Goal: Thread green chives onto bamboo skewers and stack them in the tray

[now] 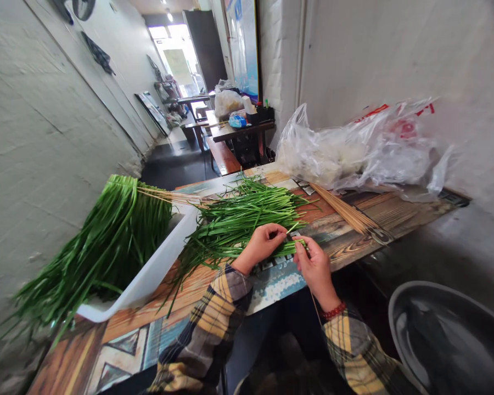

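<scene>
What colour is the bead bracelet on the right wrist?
Red. The bracelet shows clearly in the head view, just below the right hand.

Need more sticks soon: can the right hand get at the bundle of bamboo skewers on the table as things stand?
Probably yes. The bamboo skewers lie uncovered on the table, beyond the right hand, with nothing between. But that hand and the left hand are both gripping chive stalks, so it must let go first.

bare table edge [271, 285] is open; chives [239, 219], tray [148, 274] (left) and skewers [348, 211] crowd beyond.

Soft daylight from far doorway [177, 60], wide-angle bending at edges, corners blurred
</scene>
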A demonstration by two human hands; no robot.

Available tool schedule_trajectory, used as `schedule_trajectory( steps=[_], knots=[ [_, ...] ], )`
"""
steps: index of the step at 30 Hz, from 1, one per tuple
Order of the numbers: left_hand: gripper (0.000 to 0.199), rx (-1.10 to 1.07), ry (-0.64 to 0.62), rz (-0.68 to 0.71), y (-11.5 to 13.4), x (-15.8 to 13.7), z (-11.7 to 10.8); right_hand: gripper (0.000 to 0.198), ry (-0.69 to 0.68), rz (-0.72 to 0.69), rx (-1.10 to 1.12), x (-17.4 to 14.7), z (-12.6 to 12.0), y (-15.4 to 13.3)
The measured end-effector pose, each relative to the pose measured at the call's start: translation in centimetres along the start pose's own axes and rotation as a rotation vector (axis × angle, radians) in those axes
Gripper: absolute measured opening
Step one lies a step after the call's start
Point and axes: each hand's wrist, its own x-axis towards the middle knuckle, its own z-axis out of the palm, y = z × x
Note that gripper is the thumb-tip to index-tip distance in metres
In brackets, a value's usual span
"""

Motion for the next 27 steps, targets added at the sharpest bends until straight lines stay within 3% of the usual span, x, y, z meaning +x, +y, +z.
schedule_trajectory(
  steps=[6, 27],
  knots=[
    [0.016, 0.044, 0.076, 0.06, -0.4, -0.2, 0.3, 0.039, -0.004, -0.028, -0.023, 0.0, -0.1, 0.0],
    [0.013, 0.065, 0.076, 0.086, 0.6, -0.7, 0.0, 0.039, -0.026, -0.03, -0.032, 0.2, 0.2, 0.5]
  ],
)
